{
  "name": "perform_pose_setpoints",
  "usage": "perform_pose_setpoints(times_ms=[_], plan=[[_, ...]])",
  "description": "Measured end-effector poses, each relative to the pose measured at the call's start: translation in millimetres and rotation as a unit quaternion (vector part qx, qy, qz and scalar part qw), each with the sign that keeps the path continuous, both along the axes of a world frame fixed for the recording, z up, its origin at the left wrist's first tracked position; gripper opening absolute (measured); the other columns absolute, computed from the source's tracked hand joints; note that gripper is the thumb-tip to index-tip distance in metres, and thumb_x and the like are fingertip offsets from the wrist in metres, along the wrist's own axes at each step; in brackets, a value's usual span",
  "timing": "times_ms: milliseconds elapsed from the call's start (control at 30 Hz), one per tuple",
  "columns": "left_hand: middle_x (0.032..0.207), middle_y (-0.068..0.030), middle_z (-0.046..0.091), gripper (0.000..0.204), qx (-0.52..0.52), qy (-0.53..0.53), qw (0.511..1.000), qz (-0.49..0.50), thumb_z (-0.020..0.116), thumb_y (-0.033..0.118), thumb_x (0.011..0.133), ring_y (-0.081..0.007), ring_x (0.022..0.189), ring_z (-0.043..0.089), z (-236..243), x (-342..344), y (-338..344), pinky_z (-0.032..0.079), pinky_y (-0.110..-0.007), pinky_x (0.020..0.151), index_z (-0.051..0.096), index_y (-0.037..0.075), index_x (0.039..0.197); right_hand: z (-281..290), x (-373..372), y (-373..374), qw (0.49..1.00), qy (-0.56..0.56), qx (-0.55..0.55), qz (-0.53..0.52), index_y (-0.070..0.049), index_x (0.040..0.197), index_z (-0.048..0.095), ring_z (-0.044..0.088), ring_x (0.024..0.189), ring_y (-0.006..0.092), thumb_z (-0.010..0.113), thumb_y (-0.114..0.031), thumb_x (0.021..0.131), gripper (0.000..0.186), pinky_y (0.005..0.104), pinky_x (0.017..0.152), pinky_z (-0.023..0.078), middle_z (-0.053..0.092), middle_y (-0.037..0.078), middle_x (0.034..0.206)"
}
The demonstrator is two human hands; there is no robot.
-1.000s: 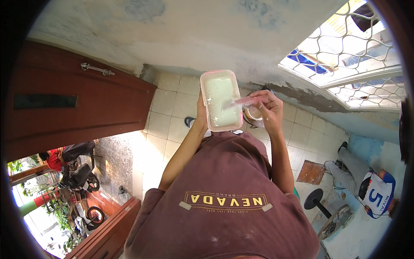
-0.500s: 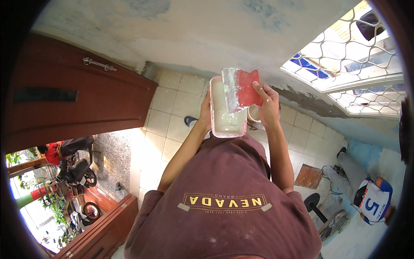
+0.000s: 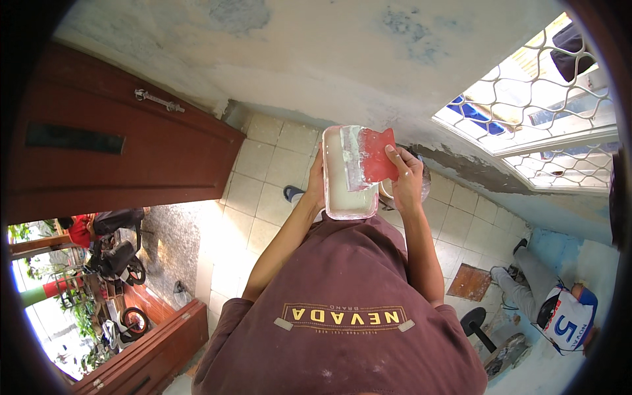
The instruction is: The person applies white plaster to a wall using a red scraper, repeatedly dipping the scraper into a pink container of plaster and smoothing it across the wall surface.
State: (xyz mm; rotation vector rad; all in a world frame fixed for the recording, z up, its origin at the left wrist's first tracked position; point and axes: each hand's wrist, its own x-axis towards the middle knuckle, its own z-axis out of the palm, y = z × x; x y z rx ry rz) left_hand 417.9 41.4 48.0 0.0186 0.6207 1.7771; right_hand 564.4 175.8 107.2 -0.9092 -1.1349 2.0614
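My left hand (image 3: pixel 316 181) is closed around the left side of a shallow rectangular tub (image 3: pixel 352 216), held in front of my chest. Smooth whitish paste (image 3: pixel 337 187) lies inside it. In my right hand (image 3: pixel 407 179) is a red putty scraper (image 3: pixel 380 157), pinched by its right edge with the thumb on top. Pale paste coats the scraper's left edge, which lies over the tub's right half. Whether the blade touches the paste is hard to tell. The fingers under the scraper are partly hidden.
A patchy plastered wall (image 3: pixel 316 66) rises ahead. Behind my right hand a round bucket (image 3: pixel 387 189) stands on the tiles. At left is a brown door (image 3: pixel 72 178), at right a grilled window (image 3: pixel 546 99). Another person (image 3: pixel 563 319) is low at the far right.
The scraper has come nearer to me and now lies lower across the tub, its far edge no longer above the tub's far rim. Both hands keep their hold.
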Motion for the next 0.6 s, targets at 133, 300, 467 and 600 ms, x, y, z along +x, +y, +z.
perform_pose_setpoints(times_ms=[133,300,467,600], plan=[[0.136,-0.0121,0.063,0.07,0.011,-0.004,1.0,-0.011,0.041,0.064,0.104,-0.0258,0.121,0.064,-3,-1,-1,0.053,-0.044,0.106,0.053,0.009,0.145,6,-2,-2,1.0,-0.005,-0.002,-0.017,0.003,0.094,0.072,0.061,0.074,0.0071,0.071,-0.02,0.099,0.023,0.0239,0.067,0.047,0.071,0.003,0.087],[0.136,-0.0117,0.063,0.069,-0.008,-0.01,1.0,-0.026,0.042,0.063,0.104,-0.0258,0.121,0.064,-4,-1,1,0.054,-0.044,0.104,0.053,0.009,0.145,4,-1,0,0.998,-0.03,0.056,-0.031,0.003,0.094,0.073,0.057,0.076,0.0056,0.072,-0.022,0.099,0.026,0.023,0.07,0.044,0.07,0.001,0.085],[0.132,-0.0122,0.065,0.061,0.003,-0.002,0.999,-0.039,0.035,0.056,0.108,-0.0244,0.115,0.068,-5,3,3,0.06,-0.043,0.098,0.051,0.01,0.145,20,-7,9,0.987,-0.073,0.115,-0.08,0.004,0.092,0.072,0.052,0.076,0.0052,0.073,-0.024,0.098,0.029,0.0227,0.07,0.041,0.066,-0.001,0.082],[0.13,-0.0135,0.065,0.058,0.007,-0.016,0.998,-0.059,0.035,0.052,0.109,-0.0241,0.112,0.07,9,5,7,0.062,-0.041,0.094,0.05,0.009,0.145,0,-14,32,0.981,-0.05,0.154,-0.105,0.004,0.091,0.072,0.051,0.075,0.0049,0.073,-0.025,0.098,0.029,0.0228,0.069,0.04,0.065,-0.002,0.081]])
